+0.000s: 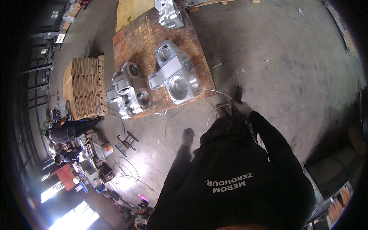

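My right hand [243, 109], in a pale glove, is closed beside my right leg at the table's right front corner. From it a thin, pale curved tube [217, 92] reaches toward the large silver metal casting [177, 73], which has round bored openings. Whether the tube's tip touches the casting I cannot tell. My left hand [188, 137], in a grey glove, hangs in front of the table with its fingers curled and nothing visible in them. More silver castings [132, 90] stand on the table's left front corner, and another casting [168, 14] lies farther back.
The worn brown tabletop [134, 42] carries the castings. Looped hoses [166, 124] trail over the concrete floor [268, 50]. A stack of cardboard [86, 88] stands left, with a small black stand [127, 143] nearer. Two people [67, 130] are at the far left by a cluttered bench.
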### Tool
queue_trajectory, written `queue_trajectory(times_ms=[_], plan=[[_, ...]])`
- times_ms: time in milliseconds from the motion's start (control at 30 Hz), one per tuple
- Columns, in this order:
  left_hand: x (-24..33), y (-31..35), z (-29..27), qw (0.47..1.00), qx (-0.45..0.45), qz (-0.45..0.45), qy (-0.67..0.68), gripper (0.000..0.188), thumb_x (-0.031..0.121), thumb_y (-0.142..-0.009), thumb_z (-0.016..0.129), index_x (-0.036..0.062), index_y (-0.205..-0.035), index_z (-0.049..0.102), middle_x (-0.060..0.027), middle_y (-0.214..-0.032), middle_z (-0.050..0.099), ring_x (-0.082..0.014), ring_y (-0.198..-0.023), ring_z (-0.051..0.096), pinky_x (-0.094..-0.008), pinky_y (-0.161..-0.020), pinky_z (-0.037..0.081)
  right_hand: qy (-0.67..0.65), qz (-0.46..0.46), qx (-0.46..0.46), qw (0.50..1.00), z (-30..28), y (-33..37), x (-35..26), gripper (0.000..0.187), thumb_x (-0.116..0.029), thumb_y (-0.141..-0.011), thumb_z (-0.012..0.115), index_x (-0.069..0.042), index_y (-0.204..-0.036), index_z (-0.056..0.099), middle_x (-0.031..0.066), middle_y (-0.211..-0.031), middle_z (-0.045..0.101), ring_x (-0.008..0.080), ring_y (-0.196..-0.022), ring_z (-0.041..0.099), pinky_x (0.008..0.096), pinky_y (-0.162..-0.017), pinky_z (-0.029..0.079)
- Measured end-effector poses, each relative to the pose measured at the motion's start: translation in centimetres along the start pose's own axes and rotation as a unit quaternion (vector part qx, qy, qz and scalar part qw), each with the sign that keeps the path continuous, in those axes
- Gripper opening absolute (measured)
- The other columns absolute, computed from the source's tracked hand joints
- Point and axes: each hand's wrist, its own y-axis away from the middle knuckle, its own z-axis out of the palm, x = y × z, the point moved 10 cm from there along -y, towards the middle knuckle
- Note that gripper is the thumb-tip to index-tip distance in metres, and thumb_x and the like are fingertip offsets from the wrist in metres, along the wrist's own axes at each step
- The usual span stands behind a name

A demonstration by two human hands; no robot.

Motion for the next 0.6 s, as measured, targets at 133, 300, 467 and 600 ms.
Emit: queue_trajectory(times_ms=[133,300,467,600], plan=[[1.9,-0.3,0.2,1.000,-0.005,0.013,-0.007,0.018,0.012,-0.089,0.056,-0.0005,-0.102,0.059,-0.0075,-0.083,0.064,-0.0152,-0.072,0.061,-0.0283,-0.065,0.051,0.212,-0.205,0.025,0.955,0.6,-1.8,-1.7,0.034,-0.038,-0.095,0.049,-0.007,-0.103,0.062,0.0133,-0.088,0.064,0.0294,-0.077,0.063,0.0410,-0.066,0.050],[1.4,0.8,-0.7,1.000,0.000,-0.004,0.014,0.019,0.007,-0.087,0.059,0.0000,-0.104,0.059,-0.0064,-0.083,0.063,-0.0155,-0.071,0.061,-0.0281,-0.065,0.051,0.158,-0.025,-0.035,0.987,1.3,-4.5,0.3,0.033,-0.029,-0.099,0.041,-0.005,-0.114,0.058,0.0183,-0.113,0.061,0.0316,-0.103,0.061,0.0401,-0.085,0.048],[-1.4,0.9,-2.0,0.996,0.022,-0.049,0.074,0.021,0.007,-0.087,0.061,0.0016,-0.108,0.058,-0.0061,-0.088,0.063,-0.0155,-0.074,0.061,-0.0281,-0.065,0.051,0.190,-0.136,0.006,0.972,2.1,-4.0,-2.5,0.043,-0.039,-0.094,0.053,0.000,-0.110,0.062,0.0210,-0.105,0.064,0.0303,-0.100,0.061,0.0397,-0.083,0.047],[-1.5,1.6,-3.0,0.997,0.032,-0.040,0.054,0.020,0.008,-0.088,0.060,0.0026,-0.108,0.057,-0.0064,-0.088,0.063,-0.0149,-0.075,0.060,-0.0285,-0.065,0.052,0.093,-0.086,0.038,0.991,-0.9,-3.6,-1.8,0.045,-0.040,-0.093,0.055,0.001,-0.107,0.064,0.0212,-0.099,0.066,0.0332,-0.098,0.061,0.0411,-0.081,0.048]])
